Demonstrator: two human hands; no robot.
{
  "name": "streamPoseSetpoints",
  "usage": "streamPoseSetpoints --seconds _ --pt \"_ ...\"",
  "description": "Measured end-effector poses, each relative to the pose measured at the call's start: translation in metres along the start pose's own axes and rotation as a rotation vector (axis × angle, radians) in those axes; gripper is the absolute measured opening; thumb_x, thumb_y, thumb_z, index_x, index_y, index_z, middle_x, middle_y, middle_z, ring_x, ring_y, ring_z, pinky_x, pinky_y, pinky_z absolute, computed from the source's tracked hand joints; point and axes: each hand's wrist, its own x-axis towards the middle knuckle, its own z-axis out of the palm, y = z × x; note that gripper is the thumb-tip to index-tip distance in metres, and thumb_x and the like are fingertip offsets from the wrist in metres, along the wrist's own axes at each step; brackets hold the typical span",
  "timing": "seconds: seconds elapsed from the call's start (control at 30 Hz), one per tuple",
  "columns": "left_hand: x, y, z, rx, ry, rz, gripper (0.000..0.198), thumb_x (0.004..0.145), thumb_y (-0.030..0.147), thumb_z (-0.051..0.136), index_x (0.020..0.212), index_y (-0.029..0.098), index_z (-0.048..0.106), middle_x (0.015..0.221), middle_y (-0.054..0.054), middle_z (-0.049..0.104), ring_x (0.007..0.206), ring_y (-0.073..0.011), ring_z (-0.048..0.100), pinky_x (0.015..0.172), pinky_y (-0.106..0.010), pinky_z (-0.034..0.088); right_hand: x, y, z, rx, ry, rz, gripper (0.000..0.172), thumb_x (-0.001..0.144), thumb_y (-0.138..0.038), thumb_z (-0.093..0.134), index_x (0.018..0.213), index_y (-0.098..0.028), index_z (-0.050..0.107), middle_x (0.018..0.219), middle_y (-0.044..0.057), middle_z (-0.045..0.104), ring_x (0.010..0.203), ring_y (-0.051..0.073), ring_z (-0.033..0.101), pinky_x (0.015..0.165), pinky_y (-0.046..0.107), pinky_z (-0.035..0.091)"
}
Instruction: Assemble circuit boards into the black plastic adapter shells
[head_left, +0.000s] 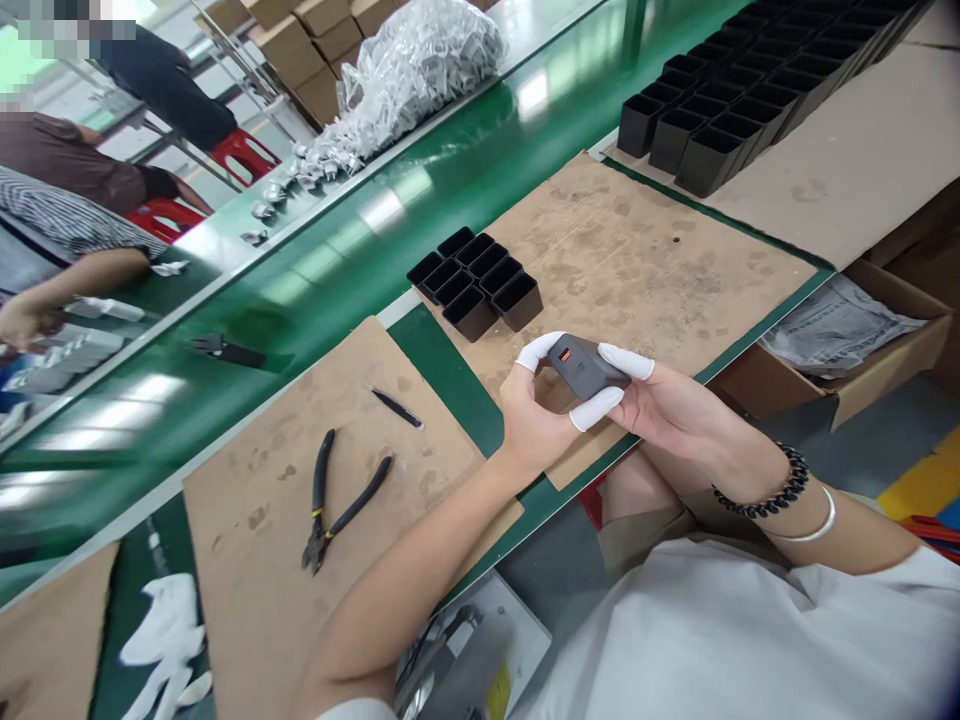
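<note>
**Both hands on one dark block at the worktop edge**

Along the worktop [450,370] in front of you runs the green belt [315,270], with a heap of bagged white parts [420,60] beyond it and long rows of black shells [750,80] far right. Nearer, on the brown board [637,260], sits a small cluster of the same shells [476,285]; pliers [337,500] and tweezers [397,408] lie well apart to your left. The small dark block [585,368] is held over the board's near edge, your left hand [529,420] and right hand [675,410] both closed round it, fingertips in white cots. Its port face points away from you, seemingly orange inside, though that is small. Keep your grip on the sides, turn it slowly, and keep your cots off the port.
</note>
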Motion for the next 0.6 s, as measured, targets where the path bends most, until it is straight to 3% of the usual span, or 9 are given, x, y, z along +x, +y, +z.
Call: streamPoseSetpoints --seconds 0.17,0.27,0.3,0.37,0.43,0.5,0.6 --pt "-0.002 -0.003 0.001 -0.012 -0.048 -0.018 0.068 0.079 0.055 0.084 0.129 0.023 0.052 0.116 -0.008 0.072 0.11 -0.0255 0.073 0.098 -0.042 0.061 -0.003 0.001 -0.003 -0.175 0.089 -0.156 0.019 0.09 -0.036 0.072 0.102 -0.023 0.067 0.105 0.006 0.077 0.093 0.02 0.076 0.08 0.032 0.067" --pt "-0.003 -0.005 0.001 0.026 -0.173 -0.05 0.072 0.077 0.045 0.088 0.135 0.024 0.051 0.122 -0.011 0.072 0.116 -0.0285 0.072 0.1 -0.044 0.062 -0.006 0.001 -0.003 -0.464 0.175 -0.473 0.043 0.078 -0.032 0.082 0.115 -0.029 0.06 0.095 0.0 0.071 0.088 0.021 0.074 0.079 0.036 0.066" --pt "-0.003 -0.005 0.001 0.043 -0.215 -0.063 0.067 0.076 0.041 0.087 0.132 0.024 0.053 0.123 -0.011 0.072 0.114 -0.0289 0.073 0.098 -0.044 0.063 -0.008 0.0 -0.003 -0.596 0.194 -0.586 0.043 0.078 -0.031 0.082 0.116 -0.03 0.062 0.095 0.0 0.07 0.088 0.021 0.074 0.08 0.037 0.065" --pt "-0.003 -0.005 0.001 0.054 -0.278 -0.091 0.057 0.075 0.035 0.086 0.125 0.023 0.06 0.121 -0.011 0.073 0.109 -0.0287 0.074 0.094 -0.043 0.063 -0.012 -0.004 -0.003 -0.844 0.219 -0.747 0.026 0.082 -0.031 0.079 0.107 -0.028 0.07 0.095 0.001 0.071 0.087 0.021 0.072 0.078 0.035 0.062" --pt "0.0 -0.004 0.0 -0.006 -0.333 -0.131 0.054 0.072 0.034 0.087 0.119 0.022 0.063 0.115 -0.01 0.075 0.103 -0.0278 0.074 0.09 -0.043 0.064 -0.016 -0.01 -0.003 -0.983 0.212 -0.793 0.007 0.088 -0.032 0.073 0.092 -0.026 0.074 0.092 0.002 0.073 0.084 0.02 0.071 0.072 0.033 0.059" --pt "0.007 -0.004 -0.004 -0.115 -0.419 -0.204 0.055 0.067 0.034 0.09 0.115 0.021 0.065 0.109 -0.008 0.076 0.099 -0.0273 0.075 0.088 -0.042 0.064 -0.019 -0.018 -0.005 -1.006 0.16 -0.772 0.01 0.091 -0.033 0.07 0.086 -0.026 0.075 0.087 0.002 0.075 0.078 0.019 0.071 0.067 0.032 0.058" --pt "0.02 -0.007 -0.013 -0.324 -0.633 -0.34 0.056 0.058 0.039 0.096 0.103 0.02 0.068 0.1 -0.007 0.077 0.093 -0.0285 0.075 0.084 -0.044 0.064 -0.022 -0.029 -0.009 -1.029 0.038 -0.769 0.012 0.093 -0.035 0.069 0.093 -0.027 0.078 0.09 0.001 0.079 0.078 0.02 0.073 0.069 0.032 0.059"
